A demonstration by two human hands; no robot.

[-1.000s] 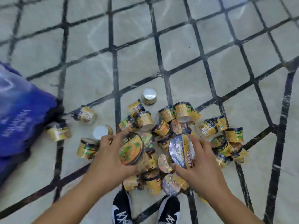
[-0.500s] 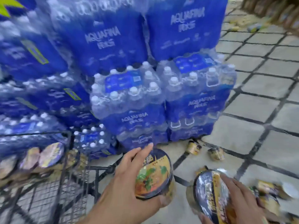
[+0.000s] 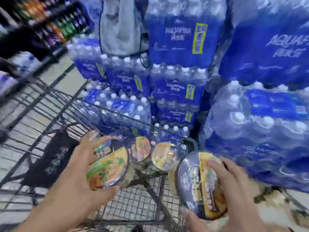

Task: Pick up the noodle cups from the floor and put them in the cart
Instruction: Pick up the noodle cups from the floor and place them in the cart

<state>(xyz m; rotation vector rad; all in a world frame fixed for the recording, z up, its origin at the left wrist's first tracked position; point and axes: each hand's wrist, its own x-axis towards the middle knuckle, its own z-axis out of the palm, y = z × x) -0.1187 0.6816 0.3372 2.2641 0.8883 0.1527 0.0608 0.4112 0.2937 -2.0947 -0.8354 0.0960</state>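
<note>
Both bare forearms are extended forward from the bottom edge of the view, the left from the lower left corner, the right from the lower right. The left hand (image 3: 73,174) is turned with its back to the camera; its fingers are spread and curled over the top rim of a noodle cup (image 3: 107,166), and the thumb is pressed beneath its lower edge. The right hand (image 3: 234,186) is held lower and nearer the camera. Its fingers are curled across the face of a second noodle cup (image 3: 197,183), and the thumb is set under its bottom rim. The hands are kept apart, and both are blurred.
</note>
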